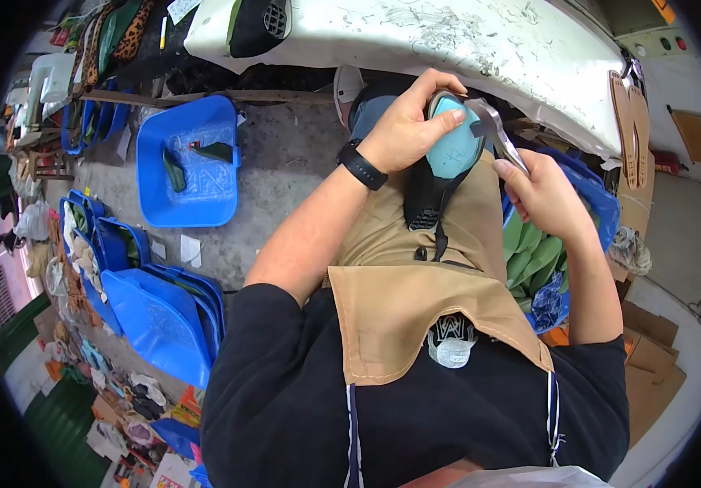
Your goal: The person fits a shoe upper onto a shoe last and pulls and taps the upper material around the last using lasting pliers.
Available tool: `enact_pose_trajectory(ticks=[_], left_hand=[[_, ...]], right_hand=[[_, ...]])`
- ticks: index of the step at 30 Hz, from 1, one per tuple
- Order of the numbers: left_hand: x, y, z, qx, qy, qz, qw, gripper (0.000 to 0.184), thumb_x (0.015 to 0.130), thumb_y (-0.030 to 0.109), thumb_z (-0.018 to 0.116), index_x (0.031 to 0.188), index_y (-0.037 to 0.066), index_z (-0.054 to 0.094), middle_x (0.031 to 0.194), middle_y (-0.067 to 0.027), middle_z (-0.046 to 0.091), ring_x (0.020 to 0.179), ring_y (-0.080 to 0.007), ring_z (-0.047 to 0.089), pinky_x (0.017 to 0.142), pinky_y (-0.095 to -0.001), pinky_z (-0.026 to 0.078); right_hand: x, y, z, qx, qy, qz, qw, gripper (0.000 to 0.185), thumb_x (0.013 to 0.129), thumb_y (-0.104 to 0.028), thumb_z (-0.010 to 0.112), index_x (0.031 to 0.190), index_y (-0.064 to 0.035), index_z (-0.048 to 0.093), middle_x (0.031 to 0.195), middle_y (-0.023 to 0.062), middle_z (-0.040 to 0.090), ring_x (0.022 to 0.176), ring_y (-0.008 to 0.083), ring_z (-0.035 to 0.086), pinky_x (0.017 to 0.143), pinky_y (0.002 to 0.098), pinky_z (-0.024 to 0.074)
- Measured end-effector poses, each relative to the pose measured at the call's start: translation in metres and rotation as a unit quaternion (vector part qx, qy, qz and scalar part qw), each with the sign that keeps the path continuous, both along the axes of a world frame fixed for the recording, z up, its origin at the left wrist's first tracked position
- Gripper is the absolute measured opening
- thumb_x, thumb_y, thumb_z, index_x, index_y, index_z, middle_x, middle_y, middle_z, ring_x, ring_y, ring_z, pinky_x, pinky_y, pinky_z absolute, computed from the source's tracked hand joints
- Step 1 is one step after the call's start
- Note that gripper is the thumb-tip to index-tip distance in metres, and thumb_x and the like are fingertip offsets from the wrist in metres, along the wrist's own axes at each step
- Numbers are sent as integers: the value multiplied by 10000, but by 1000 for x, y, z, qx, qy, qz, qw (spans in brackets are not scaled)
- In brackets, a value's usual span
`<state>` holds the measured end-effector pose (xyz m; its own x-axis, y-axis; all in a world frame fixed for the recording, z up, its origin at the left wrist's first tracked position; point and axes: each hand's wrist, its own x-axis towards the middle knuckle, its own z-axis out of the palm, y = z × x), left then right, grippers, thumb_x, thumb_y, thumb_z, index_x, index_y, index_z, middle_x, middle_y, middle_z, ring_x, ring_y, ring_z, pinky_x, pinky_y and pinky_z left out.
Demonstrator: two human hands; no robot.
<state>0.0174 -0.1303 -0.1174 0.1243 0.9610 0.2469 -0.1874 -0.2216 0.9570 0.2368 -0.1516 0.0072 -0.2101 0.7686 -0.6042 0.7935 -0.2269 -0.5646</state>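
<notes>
While the left hand [412, 124] clasped the upper end of a black shoe [425, 191], thumb on its blue sole [453, 150], the right hand [542, 191] had its fingers wrapped round a metal tool [503, 140], head at the sole's edge. The shoe was over the lap, near a white-covered bench [481, 49]; rightward stood a blue tub [608, 213] of green pieces [536, 264].

LIGHT: bright, fairly even | GLARE: white worktop [448, 49] near washed-out, metal tool [504, 141] glinting | SHADOW: dark beneath worktop | FOCUS: left hand [406, 124], right hand [549, 192] fairly crisp; far-left clutter [127, 398] soft | DISTORTION: strong fisheye bowing, black corners
</notes>
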Motion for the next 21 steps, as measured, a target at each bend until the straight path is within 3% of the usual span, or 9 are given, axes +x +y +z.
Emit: enact_pose_trajectory(ticks=[6, 10, 15, 21], left_hand=[[-8, 14, -5, -15, 61, -94, 994, 227, 948, 99, 688, 1168, 114, 636, 1092, -19, 677, 903, -160, 589, 841, -289, 499], [-16, 25, -4, 17, 134, -118, 984, 244, 949, 131, 690, 1185, 107, 633, 1123, -11, 678, 879, -161, 587, 824, -292, 502], [-16, 31, -1, 24, 241, -160, 957, 226, 948, 157, 685, 1164, 113, 630, 1166, -11, 683, 886, -163, 612, 829, -316, 520], [1, 25, -12, 50, 145, -97, 983, 269, 1001, 194, 665, 1242, 75, 657, 1223, -32, 688, 982, -156, 645, 904, -317, 528]], right_hand=[[-4, -10, 3, 92, -125, 69, 985, 319, 1058, -251, 607, 837, -22, 617, 722, 42, 615, 650, 138, 583, 635, 287, 507], [18, -14, -12, 67, 39, 10, 997, 304, 1043, -230, 625, 821, -24, 597, 717, 28, 600, 664, 140, 573, 623, 312, 499], [23, -24, -13, 29, 81, -11, 996, 303, 1049, -232, 624, 821, -38, 583, 714, 25, 587, 645, 124, 556, 605, 293, 489], [29, -26, -26, -13, 106, -55, 993, 295, 1056, -239, 620, 831, -53, 576, 693, 18, 574, 597, 106, 529, 561, 260, 461]])
